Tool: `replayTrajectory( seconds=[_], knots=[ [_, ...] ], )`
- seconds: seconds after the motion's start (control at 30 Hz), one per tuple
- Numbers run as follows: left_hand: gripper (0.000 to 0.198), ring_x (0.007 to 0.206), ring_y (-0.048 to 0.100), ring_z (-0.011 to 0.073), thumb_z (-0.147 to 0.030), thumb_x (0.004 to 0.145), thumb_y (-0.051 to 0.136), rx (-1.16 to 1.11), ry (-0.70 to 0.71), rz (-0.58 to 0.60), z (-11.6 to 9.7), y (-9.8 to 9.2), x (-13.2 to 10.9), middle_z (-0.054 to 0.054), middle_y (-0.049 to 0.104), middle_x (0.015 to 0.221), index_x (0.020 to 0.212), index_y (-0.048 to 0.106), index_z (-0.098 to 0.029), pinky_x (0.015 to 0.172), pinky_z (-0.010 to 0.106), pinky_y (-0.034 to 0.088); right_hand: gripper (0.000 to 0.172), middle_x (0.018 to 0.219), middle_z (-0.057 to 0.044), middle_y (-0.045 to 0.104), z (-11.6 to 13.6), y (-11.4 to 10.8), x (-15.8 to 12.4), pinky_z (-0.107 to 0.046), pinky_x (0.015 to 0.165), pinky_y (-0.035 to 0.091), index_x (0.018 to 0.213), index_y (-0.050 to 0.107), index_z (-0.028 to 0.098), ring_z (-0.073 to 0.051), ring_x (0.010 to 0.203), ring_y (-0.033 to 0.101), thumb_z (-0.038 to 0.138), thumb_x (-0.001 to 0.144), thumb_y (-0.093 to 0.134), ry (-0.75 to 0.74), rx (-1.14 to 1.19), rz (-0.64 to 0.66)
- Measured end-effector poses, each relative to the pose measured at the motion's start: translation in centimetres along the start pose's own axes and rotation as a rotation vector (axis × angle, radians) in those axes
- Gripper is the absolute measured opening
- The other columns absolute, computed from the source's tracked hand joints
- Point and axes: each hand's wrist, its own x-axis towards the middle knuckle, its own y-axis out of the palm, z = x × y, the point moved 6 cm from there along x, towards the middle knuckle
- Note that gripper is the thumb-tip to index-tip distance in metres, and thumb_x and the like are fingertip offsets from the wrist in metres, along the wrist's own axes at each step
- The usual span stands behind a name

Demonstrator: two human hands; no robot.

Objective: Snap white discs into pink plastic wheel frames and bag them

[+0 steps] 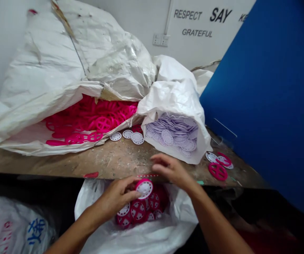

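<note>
My left hand (116,197) is closed on a pink wheel with a white perforated disc set in it (144,188), held over an open white bag (141,236) of several such joined wheels (138,211). My right hand (169,169) hovers just above the wheel at the table's front edge, fingers curled and slightly blurred, with nothing visible in them. A large white sack (62,70) lying on the table spills pink spoked wheels (93,120). A smaller white sack (178,95) to its right holds pale white perforated discs (173,134).
The worn wooden table (115,160) carries loose white discs (126,135) and, at the right, pink wheels (217,171). A blue board (268,98) stands at the right. Another bag with blue print (14,225) sits low left. A wall socket (161,40) is behind.
</note>
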Motion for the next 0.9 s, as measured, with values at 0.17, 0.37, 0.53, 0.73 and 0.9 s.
replayTrajectory(
  seconds=[0.17, 0.37, 0.53, 0.73, 0.9],
  knots=[
    [0.029, 0.088, 0.064, 0.0218, -0.031, 0.082, 0.054, 0.496, 0.088, -0.422, -2.1, -8.1, 1.2, 0.005, 0.070, 0.100, 0.109, 0.064, -0.023, 0.079, 0.032, 0.047, 0.044, 0.119, -0.016, 0.061, -5.0, -7.5, 5.8, -0.043, 0.088, 0.044, 0.116, 0.060, 0.014, -0.030, 0.107, 0.057, 0.038, 0.080, 0.056, 0.178, -0.554, -0.404],
    [0.026, 0.095, 0.061, 0.0228, -0.026, 0.086, 0.047, 0.823, 0.222, -1.028, -2.9, -20.0, 2.3, 0.009, 0.065, 0.103, 0.106, 0.062, -0.018, 0.085, 0.035, 0.047, 0.048, 0.120, -0.013, 0.062, -8.3, -7.4, 6.8, -0.042, 0.085, 0.046, 0.122, 0.058, 0.017, -0.031, 0.106, 0.059, 0.046, 0.085, 0.047, 0.152, -0.829, -0.334],
    [0.040, 0.108, 0.054, 0.0249, -0.025, 0.084, 0.052, 0.902, 0.247, -1.078, -3.2, -23.4, 5.7, 0.012, 0.058, 0.115, 0.123, 0.052, -0.016, 0.095, 0.038, 0.041, 0.036, 0.103, -0.009, 0.070, -7.2, -7.9, 4.6, -0.039, 0.069, 0.050, 0.106, 0.067, 0.023, -0.028, 0.086, 0.066, 0.041, 0.088, 0.042, 0.086, -0.870, -0.487],
    [0.041, 0.102, 0.052, 0.0254, -0.018, 0.081, 0.056, 1.034, 0.281, -0.996, -2.9, -21.4, 7.3, 0.010, 0.054, 0.108, 0.122, 0.056, -0.020, 0.091, 0.038, 0.041, 0.032, 0.091, -0.008, 0.068, -2.8, -6.8, 0.9, -0.036, 0.073, 0.047, 0.095, 0.066, 0.019, -0.023, 0.083, 0.063, 0.039, 0.090, 0.042, -0.155, -0.725, -0.680],
    [0.032, 0.095, 0.053, 0.0221, -0.017, 0.084, 0.051, 1.082, 0.311, -0.970, -3.3, -19.9, 5.7, 0.007, 0.053, 0.103, 0.115, 0.060, -0.023, 0.087, 0.034, 0.042, 0.025, 0.089, -0.007, 0.066, -1.3, -4.4, -1.0, -0.033, 0.074, 0.046, 0.095, 0.065, 0.020, -0.021, 0.083, 0.062, 0.036, 0.089, 0.046, -0.168, -0.466, -0.642]
  ],
)
